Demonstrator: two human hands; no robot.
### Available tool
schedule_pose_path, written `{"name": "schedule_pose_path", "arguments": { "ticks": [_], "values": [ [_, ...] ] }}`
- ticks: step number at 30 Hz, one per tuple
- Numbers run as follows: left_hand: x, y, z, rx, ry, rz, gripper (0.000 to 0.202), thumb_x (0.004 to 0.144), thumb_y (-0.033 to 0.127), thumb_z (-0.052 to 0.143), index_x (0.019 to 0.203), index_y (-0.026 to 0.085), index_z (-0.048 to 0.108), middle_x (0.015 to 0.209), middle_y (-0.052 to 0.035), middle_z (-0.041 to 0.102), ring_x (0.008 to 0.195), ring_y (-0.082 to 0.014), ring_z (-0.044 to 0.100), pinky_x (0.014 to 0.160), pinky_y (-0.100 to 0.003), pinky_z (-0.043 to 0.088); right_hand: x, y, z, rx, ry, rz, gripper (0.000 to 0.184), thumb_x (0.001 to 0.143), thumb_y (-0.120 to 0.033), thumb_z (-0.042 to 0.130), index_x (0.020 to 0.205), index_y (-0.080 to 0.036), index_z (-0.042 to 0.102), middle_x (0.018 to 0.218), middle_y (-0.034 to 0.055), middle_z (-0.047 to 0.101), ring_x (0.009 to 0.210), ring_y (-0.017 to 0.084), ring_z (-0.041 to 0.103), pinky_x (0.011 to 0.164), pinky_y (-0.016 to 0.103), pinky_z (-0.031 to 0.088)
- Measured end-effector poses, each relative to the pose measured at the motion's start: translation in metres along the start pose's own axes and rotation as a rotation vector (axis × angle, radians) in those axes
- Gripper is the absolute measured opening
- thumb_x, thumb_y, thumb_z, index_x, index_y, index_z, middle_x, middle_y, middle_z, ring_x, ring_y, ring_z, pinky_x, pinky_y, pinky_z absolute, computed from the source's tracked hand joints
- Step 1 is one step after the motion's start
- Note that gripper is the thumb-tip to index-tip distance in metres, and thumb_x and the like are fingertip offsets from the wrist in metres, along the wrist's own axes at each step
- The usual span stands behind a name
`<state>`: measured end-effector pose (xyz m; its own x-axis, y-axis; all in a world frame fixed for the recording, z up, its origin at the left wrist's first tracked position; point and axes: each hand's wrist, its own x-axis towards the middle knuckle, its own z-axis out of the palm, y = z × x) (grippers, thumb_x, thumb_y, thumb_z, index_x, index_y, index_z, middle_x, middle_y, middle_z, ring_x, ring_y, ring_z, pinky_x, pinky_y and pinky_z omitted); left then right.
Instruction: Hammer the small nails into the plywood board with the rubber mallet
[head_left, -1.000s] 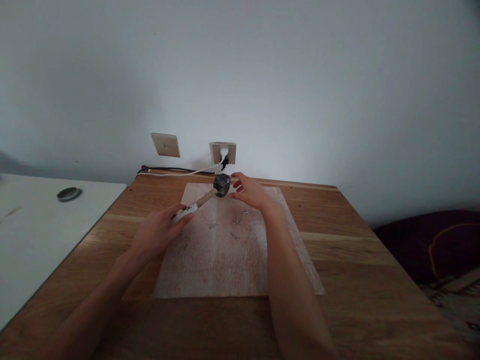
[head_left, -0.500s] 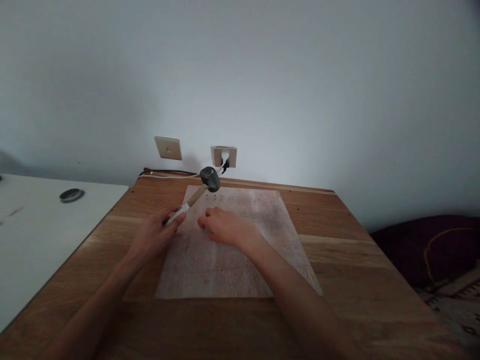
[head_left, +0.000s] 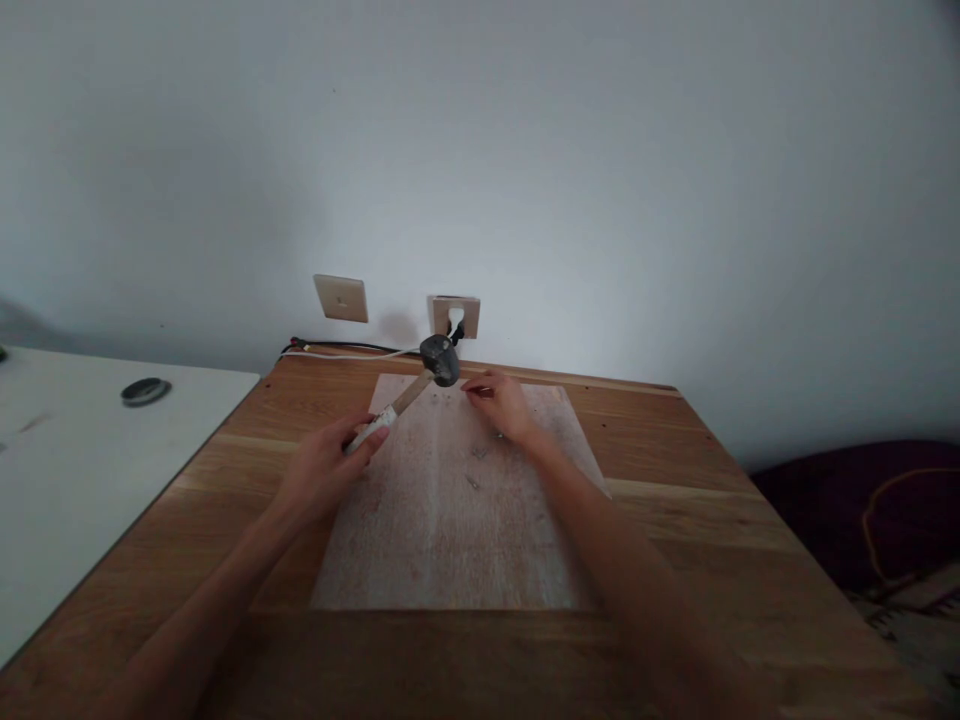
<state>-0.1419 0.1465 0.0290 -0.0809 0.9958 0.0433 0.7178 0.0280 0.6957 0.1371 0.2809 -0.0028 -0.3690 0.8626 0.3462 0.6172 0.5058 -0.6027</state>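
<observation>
My left hand (head_left: 328, 462) is wrapped around the pale, taped handle of a mallet (head_left: 439, 362), its dark head raised to the right. Beneath is a thin, whitish wooden board (head_left: 405, 530). Over the board's far part, my right hand (head_left: 504, 403) has thumb and forefinger pinched together; whatever is between them is too small to name. Tiny upright pieces, probably nails (head_left: 448, 399), stand in the board left of those fingers. A few loose slim metal pieces (head_left: 472, 482) lie nearer the board's middle.
The board rests on a brown wooden table (head_left: 675, 560) against a wall. Behind it are a socket with a plug (head_left: 456, 316), a switch plate (head_left: 341, 298) and cables (head_left: 352, 352). A white table (head_left: 82, 480) on the left carries a dark round lid-like object (head_left: 145, 391).
My right hand has moved right and away from me, to the board's far part. The loose metal pieces it hid now show. The mallet has shifted slightly right in my left hand.
</observation>
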Motion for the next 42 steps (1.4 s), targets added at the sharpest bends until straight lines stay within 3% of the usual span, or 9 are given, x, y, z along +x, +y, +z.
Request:
{"name": "schedule_pose_path", "arguments": {
  "ticks": [4, 9, 15, 20, 23, 27, 31, 36, 42],
  "values": [
    [0.001, 0.006, 0.002, 0.015, -0.026, 0.046, 0.063, 0.091, 0.070, 0.048, 0.120, 0.022, 0.077, 0.071, -0.0018, 0.072, 0.069, -0.0237, 0.069, 0.065, -0.032, 0.050, -0.005, 0.001, 0.012, 0.032, 0.009, -0.003, 0.025, 0.085, -0.003, 0.069, 0.094, -0.020, 0.085, 0.103, 0.0090, 0.081, 0.093, 0.021, 0.076, 0.089, 0.034, 0.061],
    [0.000, 0.007, 0.004, 0.029, -0.023, 0.060, 0.060, 0.092, 0.068, 0.049, 0.117, 0.022, 0.077, 0.075, -0.0025, 0.075, 0.071, -0.0238, 0.070, 0.068, -0.032, 0.049, -0.008, -0.001, 0.009, 0.046, -0.024, 0.014, 0.021, 0.087, -0.004, 0.070, 0.094, -0.020, 0.082, 0.104, 0.0077, 0.082, 0.096, 0.021, 0.077, 0.094, 0.036, 0.059],
    [0.003, 0.009, 0.005, 0.057, -0.054, 0.075, 0.060, 0.093, 0.069, 0.048, 0.118, 0.023, 0.077, 0.073, -0.0014, 0.074, 0.070, -0.0234, 0.069, 0.067, -0.031, 0.049, -0.009, -0.005, 0.011, 0.051, -0.018, 0.103, 0.035, 0.090, -0.008, 0.071, 0.124, -0.017, 0.067, 0.097, 0.0065, 0.081, 0.087, 0.019, 0.076, 0.084, 0.034, 0.059],
    [0.009, 0.014, 0.005, 0.096, -0.080, 0.105, 0.060, 0.092, 0.068, 0.048, 0.116, 0.023, 0.078, 0.074, -0.0023, 0.074, 0.070, -0.0232, 0.070, 0.067, -0.031, 0.048, -0.009, -0.006, 0.010, 0.030, -0.018, 0.133, 0.044, 0.089, -0.011, 0.074, 0.131, -0.015, 0.060, 0.097, 0.0075, 0.079, 0.085, 0.019, 0.074, 0.081, 0.033, 0.057],
    [0.010, 0.016, 0.007, 0.142, -0.096, 0.118, 0.057, 0.091, 0.066, 0.049, 0.114, 0.023, 0.078, 0.078, -0.0045, 0.076, 0.072, -0.0245, 0.070, 0.069, -0.032, 0.047, -0.013, -0.002, -0.001, 0.003, -0.031, 0.126, 0.052, 0.086, -0.009, 0.075, 0.134, -0.015, 0.059, 0.107, 0.0097, 0.077, 0.085, 0.018, 0.072, 0.080, 0.032, 0.057],
    [0.007, 0.016, 0.013, 0.150, -0.048, 0.091, 0.054, 0.092, 0.065, 0.048, 0.112, 0.025, 0.078, 0.087, -0.0054, 0.079, 0.080, -0.0257, 0.072, 0.071, -0.032, 0.046, -0.028, -0.001, -0.025, -0.054, -0.057, 0.074, 0.040, 0.088, -0.004, 0.065, 0.127, -0.013, 0.066, 0.114, 0.0142, 0.073, 0.097, 0.021, 0.069, 0.086, 0.035, 0.055],
    [0.008, 0.014, 0.016, 0.128, -0.048, 0.075, 0.057, 0.092, 0.066, 0.046, 0.116, 0.024, 0.077, 0.083, -0.0045, 0.077, 0.076, -0.0250, 0.071, 0.070, -0.032, 0.046, -0.045, -0.016, -0.040, -0.078, -0.234, -0.090, 0.025, 0.093, -0.005, 0.063, 0.112, -0.016, 0.076, 0.111, 0.0113, 0.074, 0.097, 0.020, 0.069, 0.090, 0.034, 0.053],
    [0.008, 0.011, 0.016, 0.133, -0.072, 0.077, 0.059, 0.092, 0.066, 0.047, 0.116, 0.023, 0.078, 0.079, -0.0051, 0.076, 0.074, -0.0254, 0.070, 0.069, -0.033, 0.045, -0.048, -0.035, -0.032, -0.110, -0.453, -0.267, 0.024, 0.089, -0.001, 0.066, 0.094, -0.019, 0.081, 0.101, 0.0080, 0.076, 0.096, 0.021, 0.070, 0.092, 0.033, 0.051],
    [0.003, 0.014, 0.014, 0.074, -0.041, 0.068, 0.058, 0.091, 0.067, 0.047, 0.113, 0.023, 0.078, 0.078, -0.0033, 0.076, 0.070, -0.0236, 0.068, 0.068, -0.032, 0.047, -0.038, -0.032, -0.027, -0.109, -0.439, -0.253, 0.029, 0.084, 0.003, 0.066, 0.097, -0.018, 0.082, 0.092, 0.0066, 0.075, 0.086, 0.020, 0.070, 0.085, 0.032, 0.053]
  ]
}}
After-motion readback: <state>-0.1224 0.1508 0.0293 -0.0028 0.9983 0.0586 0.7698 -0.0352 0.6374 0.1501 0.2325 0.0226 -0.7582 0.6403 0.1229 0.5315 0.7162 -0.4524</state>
